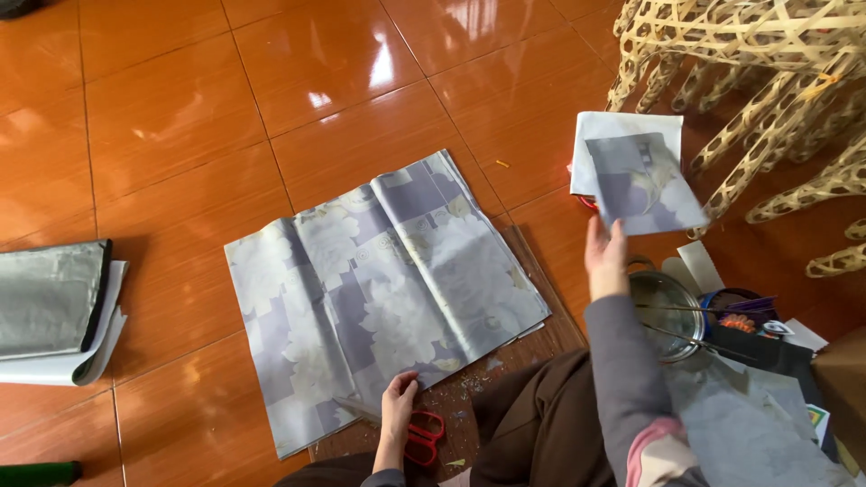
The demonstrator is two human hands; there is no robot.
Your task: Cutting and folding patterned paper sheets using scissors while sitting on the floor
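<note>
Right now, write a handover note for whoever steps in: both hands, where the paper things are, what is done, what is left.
Left hand: down on the near edge of the big flowered paper sheet, fingers beside the red scissors.
Right hand: raised, holding a small cut paper piece over a white sheet.
Sheet lies spread flat on the tile floor. Folded grey paper stack to the left; metal bowl to the right.
Done: one piece is cut off.
Left: the big sheet is largely whole.
</note>
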